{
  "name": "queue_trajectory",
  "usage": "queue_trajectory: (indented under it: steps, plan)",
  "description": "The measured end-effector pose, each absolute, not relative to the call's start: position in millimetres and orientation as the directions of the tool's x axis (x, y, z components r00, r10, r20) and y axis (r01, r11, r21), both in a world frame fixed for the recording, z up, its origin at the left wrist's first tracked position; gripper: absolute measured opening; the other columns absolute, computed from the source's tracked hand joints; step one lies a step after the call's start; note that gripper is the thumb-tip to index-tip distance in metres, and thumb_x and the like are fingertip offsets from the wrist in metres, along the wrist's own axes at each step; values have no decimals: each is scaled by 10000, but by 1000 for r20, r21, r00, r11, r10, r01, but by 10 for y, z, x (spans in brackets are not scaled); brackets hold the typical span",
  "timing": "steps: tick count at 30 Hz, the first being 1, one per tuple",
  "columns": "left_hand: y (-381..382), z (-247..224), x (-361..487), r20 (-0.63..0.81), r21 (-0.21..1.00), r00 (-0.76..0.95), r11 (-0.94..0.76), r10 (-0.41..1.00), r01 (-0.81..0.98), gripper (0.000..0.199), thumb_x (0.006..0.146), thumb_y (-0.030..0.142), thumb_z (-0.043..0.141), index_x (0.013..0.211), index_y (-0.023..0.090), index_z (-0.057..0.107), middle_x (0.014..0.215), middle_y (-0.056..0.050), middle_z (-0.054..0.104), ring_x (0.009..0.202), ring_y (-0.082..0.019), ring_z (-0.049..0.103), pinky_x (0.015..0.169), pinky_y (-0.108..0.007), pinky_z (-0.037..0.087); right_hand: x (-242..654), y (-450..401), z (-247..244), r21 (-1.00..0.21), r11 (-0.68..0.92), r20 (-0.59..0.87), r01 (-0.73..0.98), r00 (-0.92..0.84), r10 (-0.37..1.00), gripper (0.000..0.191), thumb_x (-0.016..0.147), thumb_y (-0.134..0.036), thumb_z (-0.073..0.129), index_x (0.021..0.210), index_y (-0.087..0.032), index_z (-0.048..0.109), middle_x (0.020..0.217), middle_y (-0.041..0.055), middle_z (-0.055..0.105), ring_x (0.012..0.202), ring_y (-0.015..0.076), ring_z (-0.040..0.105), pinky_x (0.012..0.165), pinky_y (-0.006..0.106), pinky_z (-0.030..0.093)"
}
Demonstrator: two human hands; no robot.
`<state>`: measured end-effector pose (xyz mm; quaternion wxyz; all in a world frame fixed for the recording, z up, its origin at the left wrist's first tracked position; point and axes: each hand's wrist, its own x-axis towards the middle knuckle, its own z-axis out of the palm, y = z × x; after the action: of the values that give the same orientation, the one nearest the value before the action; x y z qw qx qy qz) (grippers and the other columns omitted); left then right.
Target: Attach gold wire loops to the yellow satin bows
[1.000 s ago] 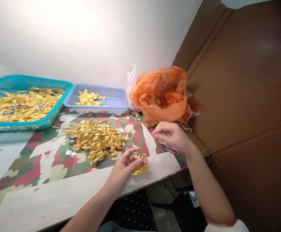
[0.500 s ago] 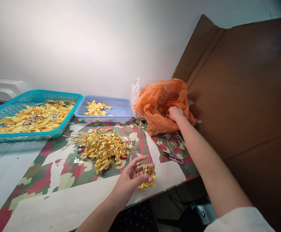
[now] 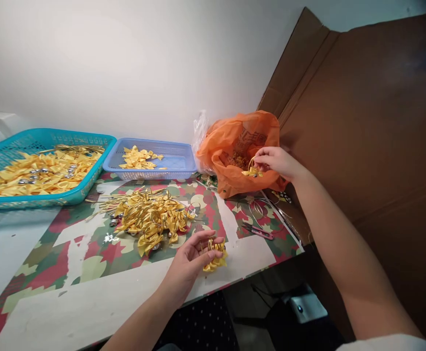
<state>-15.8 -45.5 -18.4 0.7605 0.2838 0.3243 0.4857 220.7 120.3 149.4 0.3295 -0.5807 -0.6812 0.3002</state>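
My left hand, near the table's front edge, has its fingers curled through the gold loops of several yellow ribbon bows. At the mouth of an orange plastic bag, my right hand pinches a gold loop with a small yellow bow hanging from it. Reddish-gold pieces, too small to make out, lie inside the bag. To the left of my left hand, a pile of yellow bows with gold ties and silver bells rests on the patterned table cover.
A teal basket holds many bows with bells. Beside it stands a blue basket with more bows. Pink-handled thread snips lie near clear cord. Brown cardboard rises along the right side.
My right hand has come up out of the orange bag and now has a yellow bow on a gold loop in its fingers. My left hand keeps its bunch of bows.
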Motion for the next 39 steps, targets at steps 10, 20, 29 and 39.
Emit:
queue_trajectory:
  steps: [10,20,29,39]
  plan:
    - [-454,-186,-148,-81,767,270,233,959,-598,413,712,264,823,1099,252,680,1126,-55,720,920,-168,688,886,-304,511,1898,264,717,-930,209,17,303,-533,846,100,821,-279,665,844,-183,647,785,-4,574,697,112,522,611,240,430]
    - [-440,-227,-144,-164,758,217,264,962,-597,404,671,251,843,1049,251,701,1064,-25,731,889,-138,662,877,-271,500,1613,175,16,-944,65,171,-323,-311,935,384,782,-574,684,739,-228,524,602,-55,365,547,103,350,552,244,350]
    - [-445,-211,-111,-147,826,201,232,968,-514,359,700,280,817,1020,204,671,856,-27,704,847,-161,634,742,-250,509,1406,13,36,-918,172,265,-357,-231,936,336,818,-565,639,762,-257,518,672,-41,368,539,112,336,551,274,384]
    - [-462,-184,-92,-82,869,225,180,971,-461,271,740,275,787,968,194,664,835,-7,657,742,-112,609,648,-200,515,1344,-87,86,-931,318,364,-180,-403,840,227,920,-478,555,881,-262,615,777,-12,500,709,129,485,650,258,424]
